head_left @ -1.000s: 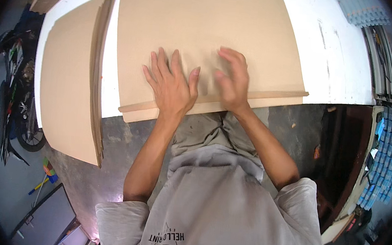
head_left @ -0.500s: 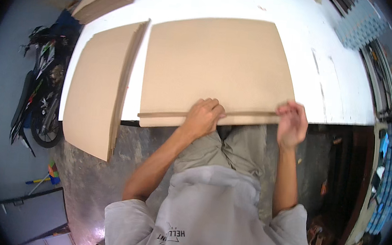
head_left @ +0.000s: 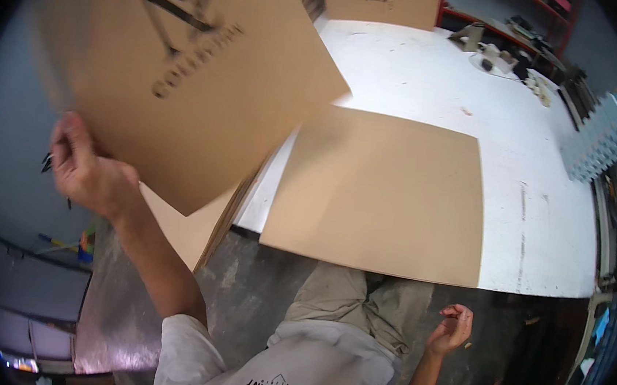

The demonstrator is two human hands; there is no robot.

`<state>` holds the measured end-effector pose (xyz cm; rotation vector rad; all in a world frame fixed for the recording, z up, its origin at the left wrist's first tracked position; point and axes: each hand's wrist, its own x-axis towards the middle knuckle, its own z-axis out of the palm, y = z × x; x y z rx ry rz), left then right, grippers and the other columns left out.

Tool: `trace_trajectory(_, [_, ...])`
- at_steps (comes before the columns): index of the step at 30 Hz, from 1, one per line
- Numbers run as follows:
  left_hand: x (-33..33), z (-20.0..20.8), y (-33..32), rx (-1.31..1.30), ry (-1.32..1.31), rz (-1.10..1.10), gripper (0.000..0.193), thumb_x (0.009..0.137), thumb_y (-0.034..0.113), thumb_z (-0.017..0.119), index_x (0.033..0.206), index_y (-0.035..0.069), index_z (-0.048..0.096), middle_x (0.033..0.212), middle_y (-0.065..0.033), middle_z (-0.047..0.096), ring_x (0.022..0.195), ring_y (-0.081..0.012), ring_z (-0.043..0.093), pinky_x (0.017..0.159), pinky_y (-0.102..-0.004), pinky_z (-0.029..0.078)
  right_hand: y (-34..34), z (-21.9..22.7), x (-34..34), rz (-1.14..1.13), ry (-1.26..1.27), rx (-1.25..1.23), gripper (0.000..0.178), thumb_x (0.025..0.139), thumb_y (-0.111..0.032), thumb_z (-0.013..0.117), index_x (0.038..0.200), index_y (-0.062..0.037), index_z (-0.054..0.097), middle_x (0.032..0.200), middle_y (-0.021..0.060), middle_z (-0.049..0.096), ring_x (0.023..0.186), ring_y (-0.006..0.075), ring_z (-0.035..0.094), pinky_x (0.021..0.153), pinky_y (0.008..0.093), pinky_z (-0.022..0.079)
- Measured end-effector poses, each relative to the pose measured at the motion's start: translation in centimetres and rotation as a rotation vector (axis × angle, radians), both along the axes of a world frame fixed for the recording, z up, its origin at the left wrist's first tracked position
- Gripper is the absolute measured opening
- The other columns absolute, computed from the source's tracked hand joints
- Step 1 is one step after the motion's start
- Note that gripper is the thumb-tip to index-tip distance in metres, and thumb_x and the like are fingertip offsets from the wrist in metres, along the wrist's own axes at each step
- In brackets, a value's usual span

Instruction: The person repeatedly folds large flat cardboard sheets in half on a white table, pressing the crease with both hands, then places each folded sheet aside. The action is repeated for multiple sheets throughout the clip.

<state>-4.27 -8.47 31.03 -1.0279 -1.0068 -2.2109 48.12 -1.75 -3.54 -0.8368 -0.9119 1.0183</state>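
Left grip raised, holding cardboard — right grip low, half-curled.

White table, brown cardboard sheet at near edge, cardboard stack beside it, printed cardboard farther back

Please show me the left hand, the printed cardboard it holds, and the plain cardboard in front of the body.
Left hand (head_left: pixel 95 174): head view, middle of the hand.
Printed cardboard (head_left: pixel 193 88): head view, on its printed face.
Plain cardboard (head_left: pixel 383 195): head view, middle of its top.
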Motion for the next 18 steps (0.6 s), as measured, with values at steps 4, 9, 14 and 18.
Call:
trace_trajectory(4, [-2.3, 1.4, -3.3, 0.005, 0.251, 0.369, 0.007, 0.104, 0.004, 0.07, 0.103, -0.002, 0.075, 0.096, -0.0077, 0.075, 0.085, -0.0147, 0.07, 0.078, -0.0283, 0.058, -0.4, -0.7, -1.6, 0.068, -0.009, -0.061, 0.027, 0.108, -0.018, 0.053, 0.106, 0.0061, 0.065, 0.087, 0.0148, 0.066, 0.08, 0.0211, 0.063, 0.077, 0.0344, 0.052])
trace_trajectory(9, [-8.9, -4.5, -1.3, -0.612, 0.518, 0.795, 0.002, 0.097, 0.004, 0.077, 0.095, 0.003, 0.077, 0.084, -0.0062, 0.072, 0.074, -0.0163, 0.067, 0.069, -0.0282, 0.052, -0.2, -0.1, -3.1, 0.224, -0.113, -0.004, 0.023, 0.105, -0.016, 0.056, 0.106, 0.0054, 0.065, 0.088, 0.0152, 0.065, 0.082, 0.0224, 0.063, 0.079, 0.0352, 0.051])
trace_trajectory(14, [-13.6, -20.6, 1.8, -1.093, 0.279, 0.545, 0.006, 0.093, 0.004, 0.07, 0.093, 0.001, 0.076, 0.082, -0.0166, 0.068, 0.073, -0.0314, 0.068, 0.071, -0.0409, 0.054, -0.9, 0.6, -4.3, 0.309, -0.19, 0.009, 0.025, 0.102, -0.019, 0.06, 0.106, 0.0049, 0.066, 0.091, 0.0154, 0.066, 0.085, 0.0223, 0.063, 0.08, 0.0349, 0.049])
trace_trajectory(18, [-13.0, -29.4, 1.0, -1.364, 0.137, 0.378, 0.01, 0.094, 0.006, 0.069, 0.096, 0.0, 0.077, 0.086, -0.0181, 0.068, 0.076, -0.035, 0.068, 0.072, -0.0444, 0.053, -2.1, 0.8, -4.4, 0.349, -0.276, -0.034, 0.026, 0.101, -0.021, 0.063, 0.106, 0.0043, 0.067, 0.096, 0.0151, 0.067, 0.086, 0.0214, 0.064, 0.081, 0.0338, 0.05])
